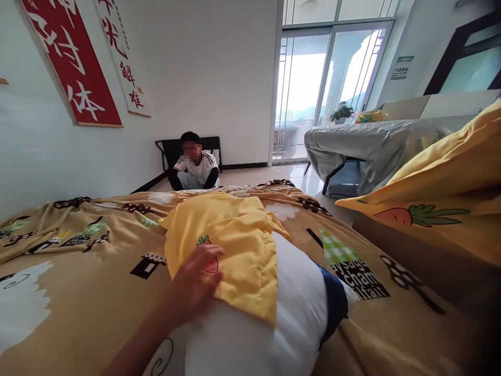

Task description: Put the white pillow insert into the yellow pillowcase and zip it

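My left hand [199, 284] reaches in from the lower left, slightly blurred. Its palm side rests over a yellow pillowcase [246, 256] with a carrot print, thumb and fingers apart. The pillowcase lies rumpled over the far part of a white pillow [297, 282], which has a dark blue band at its right side. The near half of the pillow is bare. At the right edge a second piece of yellow cloth [442, 172], also printed with a carrot, hangs raised above the bed; what holds it up is out of sight. My right hand does not show.
A tan patterned blanket [97, 297] covers the bed. Beyond its far edge a person [198, 167] sits low by a black chair [213, 149]. A plastic-covered table [352, 138] with a potted plant [341, 112] stands at the right, near glass sliding doors [301, 94].
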`<move>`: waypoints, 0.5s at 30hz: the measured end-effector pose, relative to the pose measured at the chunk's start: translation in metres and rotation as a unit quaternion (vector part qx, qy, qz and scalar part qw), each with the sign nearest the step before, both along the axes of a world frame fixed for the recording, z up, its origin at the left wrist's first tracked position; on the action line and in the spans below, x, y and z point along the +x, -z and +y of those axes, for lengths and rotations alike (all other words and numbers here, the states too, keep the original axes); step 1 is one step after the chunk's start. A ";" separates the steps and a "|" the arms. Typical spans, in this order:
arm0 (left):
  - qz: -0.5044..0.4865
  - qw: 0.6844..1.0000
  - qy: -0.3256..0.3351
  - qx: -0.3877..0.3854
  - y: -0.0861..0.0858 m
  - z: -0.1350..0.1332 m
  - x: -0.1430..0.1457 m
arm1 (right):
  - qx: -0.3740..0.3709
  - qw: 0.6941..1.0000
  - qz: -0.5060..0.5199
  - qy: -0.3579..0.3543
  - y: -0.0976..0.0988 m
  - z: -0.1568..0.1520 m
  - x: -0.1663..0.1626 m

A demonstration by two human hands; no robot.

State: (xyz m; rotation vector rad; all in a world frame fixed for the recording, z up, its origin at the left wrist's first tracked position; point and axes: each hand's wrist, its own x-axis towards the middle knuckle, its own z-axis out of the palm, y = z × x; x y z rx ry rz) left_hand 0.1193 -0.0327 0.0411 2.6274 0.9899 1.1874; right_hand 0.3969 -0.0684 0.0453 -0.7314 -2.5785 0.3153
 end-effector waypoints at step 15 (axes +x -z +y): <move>0.001 0.993 -0.034 0.117 0.013 -0.059 -0.006 | 0.087 0.927 0.014 0.365 0.020 0.108 0.038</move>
